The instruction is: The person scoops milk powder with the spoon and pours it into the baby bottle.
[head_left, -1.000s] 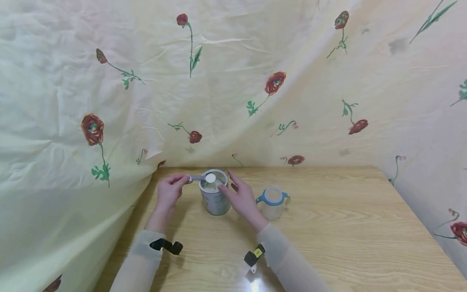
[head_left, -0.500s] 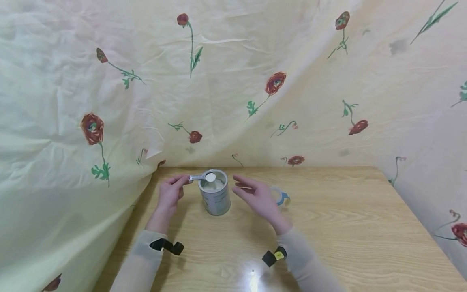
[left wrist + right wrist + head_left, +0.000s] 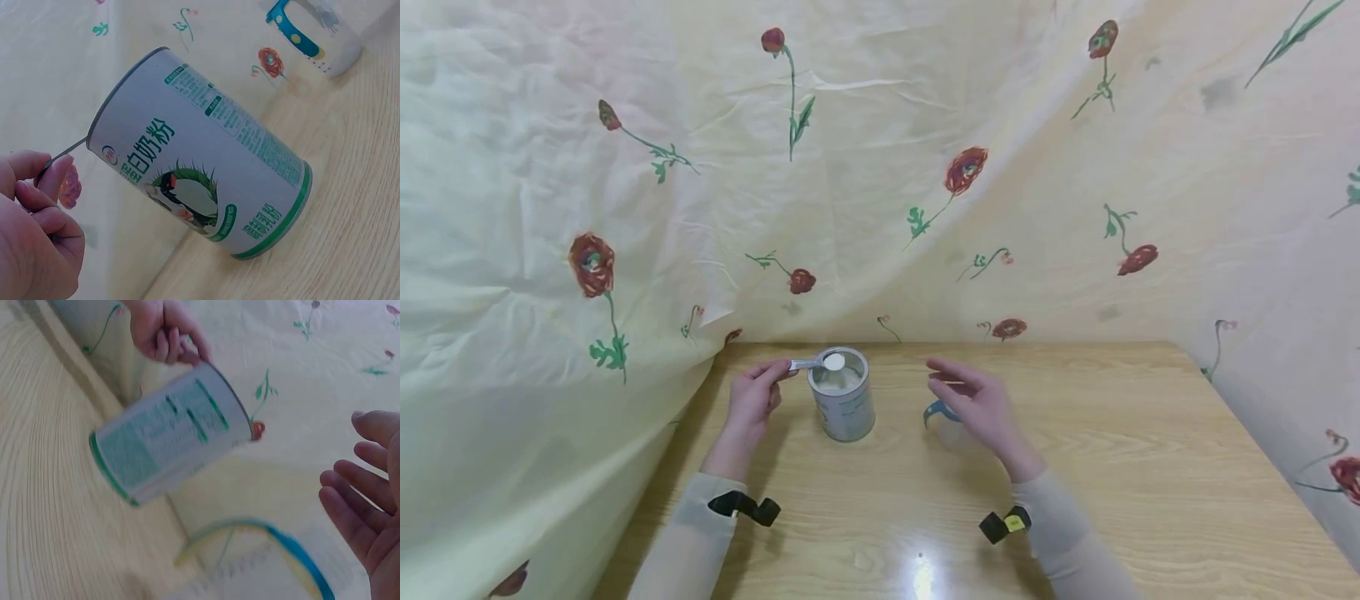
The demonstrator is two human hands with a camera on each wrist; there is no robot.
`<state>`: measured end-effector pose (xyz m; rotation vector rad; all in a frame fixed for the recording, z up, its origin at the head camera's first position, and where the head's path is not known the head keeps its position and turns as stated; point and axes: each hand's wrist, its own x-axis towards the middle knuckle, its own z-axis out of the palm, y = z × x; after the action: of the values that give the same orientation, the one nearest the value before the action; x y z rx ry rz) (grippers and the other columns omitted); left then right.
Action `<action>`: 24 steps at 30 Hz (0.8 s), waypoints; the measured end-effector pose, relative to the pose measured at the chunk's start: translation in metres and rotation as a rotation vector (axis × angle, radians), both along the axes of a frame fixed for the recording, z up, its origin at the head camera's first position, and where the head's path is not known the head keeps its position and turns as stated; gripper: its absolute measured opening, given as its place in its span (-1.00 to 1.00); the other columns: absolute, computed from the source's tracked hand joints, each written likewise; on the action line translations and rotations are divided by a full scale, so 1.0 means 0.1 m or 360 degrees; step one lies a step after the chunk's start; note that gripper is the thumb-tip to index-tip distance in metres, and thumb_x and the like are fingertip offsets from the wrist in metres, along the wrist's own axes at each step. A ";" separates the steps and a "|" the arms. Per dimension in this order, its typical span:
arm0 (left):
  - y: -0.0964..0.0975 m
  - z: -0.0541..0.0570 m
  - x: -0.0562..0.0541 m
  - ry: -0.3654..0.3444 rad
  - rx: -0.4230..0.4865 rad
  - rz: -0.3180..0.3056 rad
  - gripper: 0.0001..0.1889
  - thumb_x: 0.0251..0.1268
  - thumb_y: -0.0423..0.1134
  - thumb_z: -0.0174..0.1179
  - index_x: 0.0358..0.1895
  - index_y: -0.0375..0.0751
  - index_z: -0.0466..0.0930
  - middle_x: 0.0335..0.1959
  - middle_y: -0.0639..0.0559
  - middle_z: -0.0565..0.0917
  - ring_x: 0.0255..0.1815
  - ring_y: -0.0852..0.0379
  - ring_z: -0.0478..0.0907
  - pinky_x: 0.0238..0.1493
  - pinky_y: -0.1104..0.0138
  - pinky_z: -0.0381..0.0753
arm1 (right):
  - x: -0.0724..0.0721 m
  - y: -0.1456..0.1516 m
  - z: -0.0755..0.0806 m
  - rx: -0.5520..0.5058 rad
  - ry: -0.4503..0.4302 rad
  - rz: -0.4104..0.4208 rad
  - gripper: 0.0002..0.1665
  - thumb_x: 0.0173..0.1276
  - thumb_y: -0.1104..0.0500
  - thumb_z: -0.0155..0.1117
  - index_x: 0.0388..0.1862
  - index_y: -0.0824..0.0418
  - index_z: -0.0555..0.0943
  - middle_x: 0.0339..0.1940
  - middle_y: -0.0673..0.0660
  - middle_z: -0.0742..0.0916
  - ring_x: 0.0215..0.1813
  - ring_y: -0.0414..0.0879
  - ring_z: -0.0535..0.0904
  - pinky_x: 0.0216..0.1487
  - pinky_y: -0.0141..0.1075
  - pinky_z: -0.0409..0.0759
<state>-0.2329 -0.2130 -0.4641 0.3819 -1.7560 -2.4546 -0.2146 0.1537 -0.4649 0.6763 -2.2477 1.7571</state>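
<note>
In my left hand (image 3: 749, 404), thumb and fingers pinch the handle of a scoop (image 3: 835, 362) at the far left of the wooden table. White powder fills the scoop's bowl, which is over the mouth of an open milk powder can (image 3: 846, 417). The can stands upright; its white and green label with a cow shows in the left wrist view. My right hand (image 3: 988, 412) is over a clear cup (image 3: 947, 432) with blue handles and partly hides it in the head view. Its fingers are spread and relaxed, holding nothing.
A pale cloth (image 3: 880, 208) with red flowers hangs behind the wooden table (image 3: 1120, 467) and drapes along its left side. Black wrist cameras (image 3: 766, 512) sit on both sleeves.
My right hand has left the can's rim and moved right, coming over the cup. The left hand and the scoop have stayed almost still at the can.
</note>
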 end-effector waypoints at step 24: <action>0.34 0.23 0.04 0.0152 0.0073 -0.0044 -0.81 0.47 -0.35 0.39 -0.38 -0.07 0.81 -0.41 0.05 0.84 -0.74 0.34 0.17 -0.66 0.48 0.08 | -0.07 0.81 -0.43 0.0173 -0.0213 -0.0099 -0.37 0.50 0.09 0.50 0.47 0.21 0.59 0.46 0.20 0.64 0.47 0.21 0.54 0.41 0.05 0.55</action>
<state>-0.2286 -0.1791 -0.4409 0.2413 -1.6814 -2.4909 -0.2219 0.2343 -0.5075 0.5167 -2.4397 1.7085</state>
